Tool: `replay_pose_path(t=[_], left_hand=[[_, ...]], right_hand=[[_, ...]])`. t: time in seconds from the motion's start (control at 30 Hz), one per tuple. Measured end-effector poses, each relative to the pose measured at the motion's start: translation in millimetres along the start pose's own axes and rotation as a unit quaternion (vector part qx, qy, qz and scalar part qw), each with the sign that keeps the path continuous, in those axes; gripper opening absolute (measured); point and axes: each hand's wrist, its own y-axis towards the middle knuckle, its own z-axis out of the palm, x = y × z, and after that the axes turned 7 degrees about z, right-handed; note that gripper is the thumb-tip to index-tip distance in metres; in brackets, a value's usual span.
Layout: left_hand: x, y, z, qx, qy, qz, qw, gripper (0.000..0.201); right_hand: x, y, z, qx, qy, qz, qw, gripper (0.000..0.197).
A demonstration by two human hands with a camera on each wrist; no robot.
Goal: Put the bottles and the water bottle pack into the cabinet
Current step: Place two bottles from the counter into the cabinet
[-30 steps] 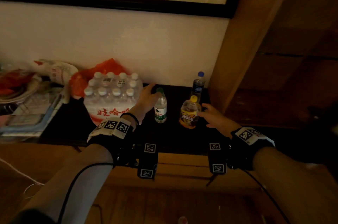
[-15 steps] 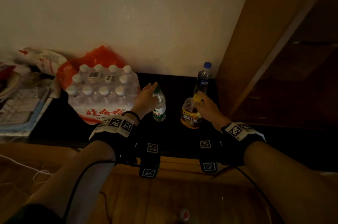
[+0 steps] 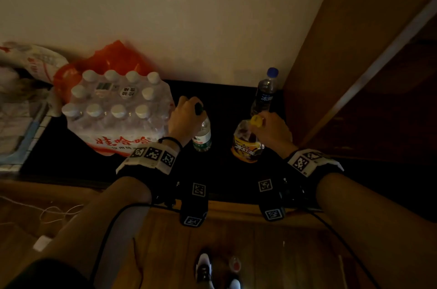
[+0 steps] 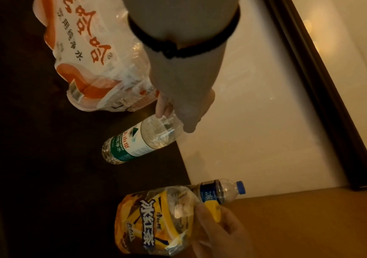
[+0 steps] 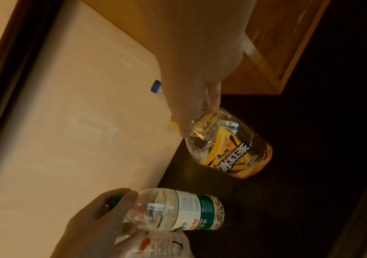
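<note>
On the dark counter (image 3: 222, 170) stand three bottles and a shrink-wrapped water bottle pack (image 3: 115, 111). My left hand (image 3: 186, 114) grips the neck and green cap of the clear water bottle (image 3: 202, 136) (image 4: 142, 139) (image 5: 178, 209). My right hand (image 3: 272, 132) holds the yellow-capped iced tea bottle (image 3: 247, 144) (image 4: 153, 221) (image 5: 228, 148) by its neck. Both bottles stand upright on the counter. A dark bottle with a blue cap (image 3: 266, 92) (image 4: 220, 191) stands behind the tea bottle, near the wall. The pack (image 4: 94, 57) sits just left of my left hand.
A wooden cabinet side panel (image 3: 343, 52) rises right of the bottles, its dark interior (image 3: 390, 111) beyond. An orange plastic bag (image 3: 113, 59) lies behind the pack. A white bag (image 3: 35, 62) and a rack of clutter (image 3: 21, 123) fill the far left. Wood flooring (image 3: 212, 253) is below.
Both hands moved forward and closed round the bottle necks: the left onto the green-capped water bottle, the right onto the iced tea bottle. The head camera tilted down and closer.
</note>
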Motion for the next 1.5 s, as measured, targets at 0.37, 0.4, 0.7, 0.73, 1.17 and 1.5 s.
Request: replay_pose_path(t=[0.37, 0.4, 0.7, 0.73, 1.17, 1.5], left_hand=[[15, 21, 8, 0.051, 0.037, 0.081, 0.995, 0.028], [16, 20, 8, 0.051, 0.042, 0.091, 0.994, 0.027], [-1, 8, -3, 0.147, 0.092, 0.273, 0.946, 0.020], [-8, 5, 0, 0.162, 0.111, 0.289, 0.937, 0.020], [-189, -28, 83, 0.299, 0.092, 0.413, 0.855, 0.022], [-331, -2, 163, 0.245, -0.007, 0.373, 0.895, 0.017]], right_hand=[[19, 1, 21, -0.006, 0.007, 0.063, 0.998, 0.034], [19, -3, 24, -0.016, 0.023, 0.064, 0.998, 0.033], [-12, -35, 4, -0.026, 0.074, 0.059, 0.995, 0.041], [-18, -40, -1, -0.024, 0.083, 0.064, 0.994, 0.046], [-134, -94, -121, -0.082, 0.110, 0.159, 0.978, 0.034], [-223, -55, -245, -0.126, 0.096, 0.165, 0.973, 0.021]])
